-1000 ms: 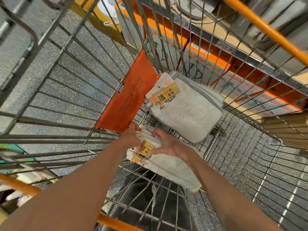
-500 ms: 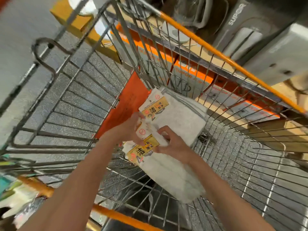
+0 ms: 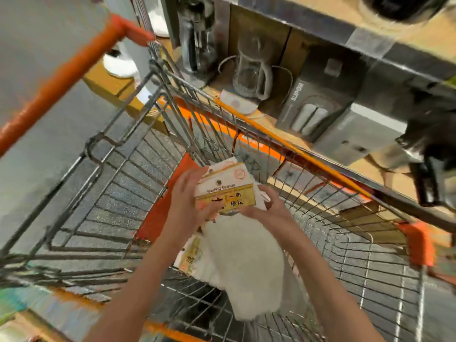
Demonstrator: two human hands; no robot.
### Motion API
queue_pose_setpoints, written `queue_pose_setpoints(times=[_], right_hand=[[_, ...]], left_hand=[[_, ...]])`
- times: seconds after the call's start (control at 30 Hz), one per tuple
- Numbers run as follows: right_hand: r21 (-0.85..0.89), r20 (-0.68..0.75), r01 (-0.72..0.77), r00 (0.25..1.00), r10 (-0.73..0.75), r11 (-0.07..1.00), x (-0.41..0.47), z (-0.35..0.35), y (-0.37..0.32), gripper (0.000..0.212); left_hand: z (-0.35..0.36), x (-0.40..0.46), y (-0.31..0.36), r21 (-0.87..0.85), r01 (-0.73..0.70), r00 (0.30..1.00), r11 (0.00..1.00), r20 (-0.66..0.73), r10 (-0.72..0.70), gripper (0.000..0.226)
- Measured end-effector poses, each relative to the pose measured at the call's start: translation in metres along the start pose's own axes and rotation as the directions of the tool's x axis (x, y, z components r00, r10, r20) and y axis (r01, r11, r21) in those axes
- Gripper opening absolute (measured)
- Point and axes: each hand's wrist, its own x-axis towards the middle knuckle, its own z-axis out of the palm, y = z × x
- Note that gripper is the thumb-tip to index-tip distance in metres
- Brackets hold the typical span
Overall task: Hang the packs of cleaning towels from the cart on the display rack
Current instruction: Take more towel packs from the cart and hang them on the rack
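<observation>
A pack of white cleaning towels (image 3: 244, 265) with a yellow and white header card (image 3: 224, 191) hangs lifted above the wire cart (image 3: 103, 218). My left hand (image 3: 187, 203) grips the card's left side. My right hand (image 3: 266, 211) pinches its right side and the cloth behind it. Another pack (image 3: 190, 255) with a yellow label shows below and behind the lifted one, inside the cart. The display rack is out of view.
The cart has orange rails (image 3: 66, 77) and an orange flap (image 3: 158, 213) inside. A store shelf (image 3: 357, 154) stands close beyond it, with a glass jug (image 3: 249, 70), grey appliance boxes (image 3: 315, 104) and orange boxes below. Grey floor lies to the left.
Both hands have raised the towel pack out of the cart bottom, up toward the camera. The view has tilted up, bringing the shelf of appliances into sight.
</observation>
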Motion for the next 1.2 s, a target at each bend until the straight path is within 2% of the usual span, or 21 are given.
queue_pose_setpoints(times=[0.03, 0.1, 0.2, 0.27, 0.33, 0.47, 0.57, 0.73, 0.9, 1.1, 1.2], right_hand=[[0.02, -0.019, -0.012, 1.0, 0.013, 1.0, -0.001, -0.002, -0.002, 0.043], [0.059, -0.066, -0.019, 0.998, 0.023, 0.998, -0.007, -0.008, -0.008, 0.045], [0.173, -0.083, -0.001, 0.996, 0.016, 0.985, -0.016, -0.018, -0.015, 0.053], [0.267, -0.089, -0.023, 0.995, 0.048, 0.964, -0.022, -0.024, -0.018, 0.072], [0.343, -0.076, -0.04, 0.995, 0.07, 0.938, -0.028, -0.027, -0.02, 0.08], [0.455, -0.021, -0.06, 0.997, 0.078, 0.888, -0.039, -0.026, -0.023, 0.065], [0.489, -0.013, -0.079, 0.995, 0.097, 0.868, -0.047, -0.023, -0.023, 0.063], [0.379, -0.019, -0.051, 0.998, 0.063, 0.924, -0.06, -0.019, -0.032, 0.065], [0.299, 0.05, -0.024, 0.999, 0.009, 0.954, -0.071, -0.028, -0.039, 0.063], [0.257, 0.223, -0.033, 0.974, -0.026, 0.966, -0.083, -0.037, -0.055, 0.074], [0.223, 0.29, -0.03, 0.956, -0.036, 0.974, -0.087, -0.023, -0.063, 0.062]], left_hand=[[0.004, -0.004, 0.006, -0.025, -0.024, 0.999, 0.999, -0.037, 0.023, 0.072], [0.011, -0.011, 0.021, -0.13, 0.01, 0.998, 0.991, -0.057, -0.018, 0.072], [0.019, -0.022, 0.04, -0.319, 0.098, 0.995, 0.943, 0.036, -0.091, 0.059], [0.018, -0.029, 0.049, -0.382, 0.124, 0.991, 0.916, 0.1, -0.093, 0.05], [0.017, -0.036, 0.054, -0.403, 0.118, 0.987, 0.908, 0.146, -0.063, 0.049], [0.011, -0.041, 0.061, -0.351, 0.12, 0.977, 0.928, 0.208, -0.048, 0.06], [0.007, -0.045, 0.069, -0.328, 0.139, 0.974, 0.934, 0.218, -0.068, 0.056], [0.01, -0.061, 0.078, -0.338, 0.132, 0.988, 0.932, 0.115, -0.098, 0.049], [0.015, -0.087, 0.094, -0.456, 0.089, 0.993, 0.886, -0.032, -0.116, 0.046], [0.015, -0.12, 0.115, -0.509, 0.112, 0.985, 0.853, -0.059, -0.164, 0.052], [0.006, -0.138, 0.116, -0.433, 0.109, 0.973, 0.895, -0.137, -0.185, 0.063]])
